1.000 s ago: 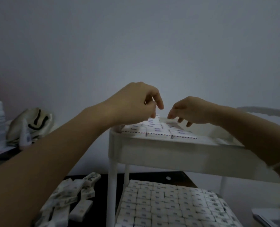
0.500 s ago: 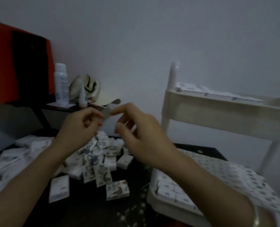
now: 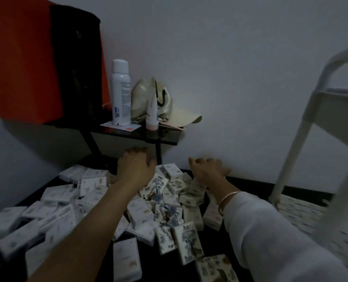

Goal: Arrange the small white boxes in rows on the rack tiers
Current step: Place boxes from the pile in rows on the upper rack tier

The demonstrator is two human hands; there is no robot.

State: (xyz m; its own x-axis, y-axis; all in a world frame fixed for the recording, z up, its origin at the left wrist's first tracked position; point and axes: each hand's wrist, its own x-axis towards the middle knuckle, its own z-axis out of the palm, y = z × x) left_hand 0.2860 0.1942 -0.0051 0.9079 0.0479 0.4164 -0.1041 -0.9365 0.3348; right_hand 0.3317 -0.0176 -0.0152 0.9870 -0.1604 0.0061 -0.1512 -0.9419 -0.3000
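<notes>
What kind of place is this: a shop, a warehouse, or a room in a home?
Probably a room in a home. A cap, a spray can and a tube sit on a black side table, while small white boxes lie heaped on a dark surface beside a white rack.

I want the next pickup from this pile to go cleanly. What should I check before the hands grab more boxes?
1. Small white rectangular cardboard boxes within reach: ok, heaped loosely under both hands.
2. Left hand free: cannot tell, its fingers curl downward and are blurred.
3. Right hand free: ok, fingers relaxed, no grip on anything.
4. White tube-framed rack close by: ok, it stands at the right.
5. Room on its upper tier: cannot tell, the inside is out of sight.
</notes>
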